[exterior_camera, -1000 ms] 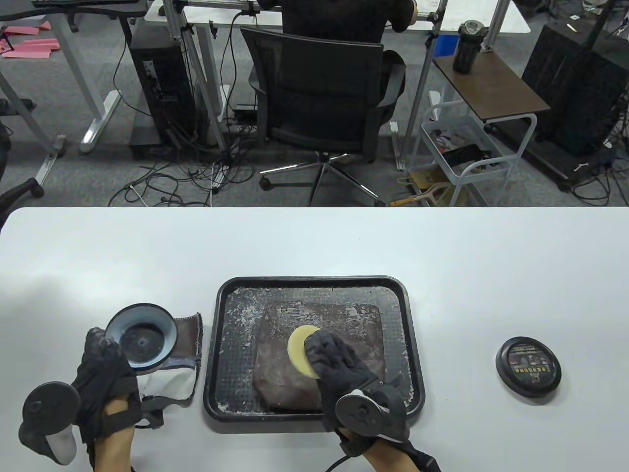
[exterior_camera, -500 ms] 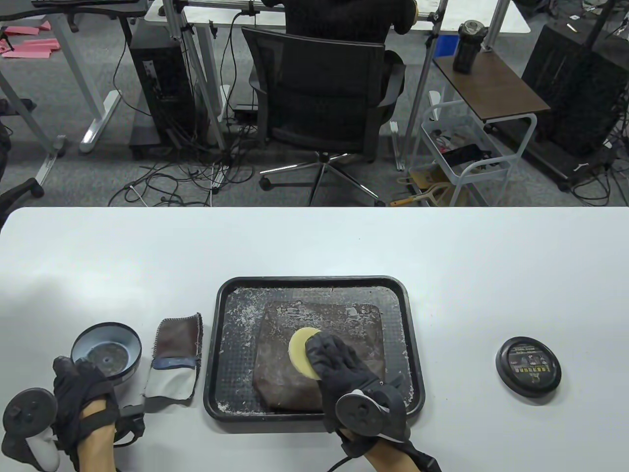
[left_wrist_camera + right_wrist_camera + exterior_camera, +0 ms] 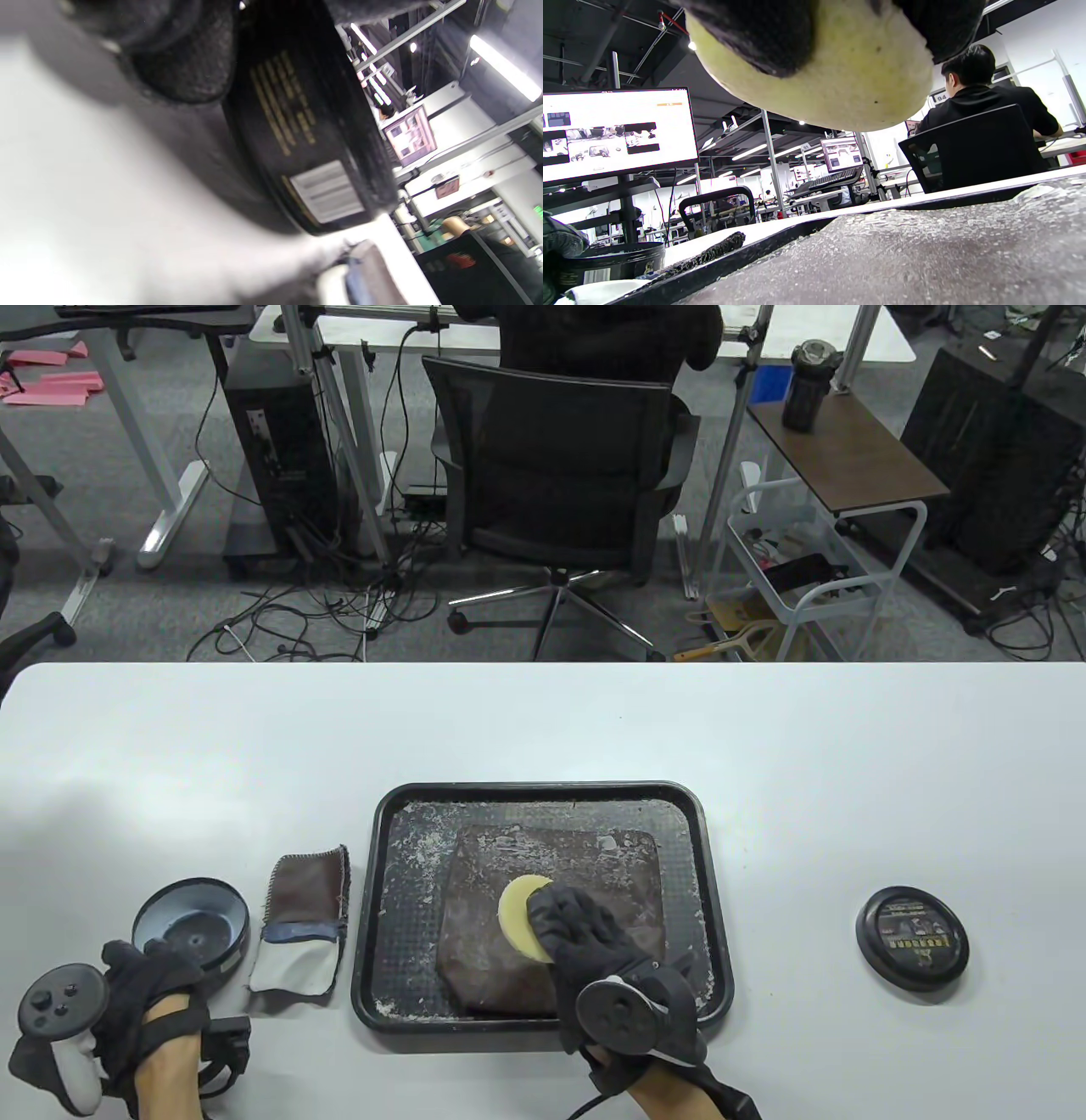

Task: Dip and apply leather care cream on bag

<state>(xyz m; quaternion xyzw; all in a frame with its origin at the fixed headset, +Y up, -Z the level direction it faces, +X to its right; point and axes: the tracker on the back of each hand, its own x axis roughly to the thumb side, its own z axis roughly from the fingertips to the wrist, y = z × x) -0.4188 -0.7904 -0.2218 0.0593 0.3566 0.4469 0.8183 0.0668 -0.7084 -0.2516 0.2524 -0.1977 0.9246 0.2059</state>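
Down to the tabletop and leftward has come the open cream tin (image 3: 192, 927), now standing beside the folded cloth (image 3: 299, 931), with the left hand (image 3: 144, 1010) gripping its near side. Inside the black tray (image 3: 382, 848) the brown leather bag (image 3: 585, 865) lies flat, and the right hand (image 3: 594, 942) holds the yellow sponge pad (image 3: 519, 912) over it, unmoved. Well apart to the right, the tin's lid (image 3: 912, 938) rests on the white table (image 3: 543, 721).

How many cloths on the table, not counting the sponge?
1. The cloth lies flat on the table between the open cream tin and the black tray, apart from both. Others may be hidden under the bag.
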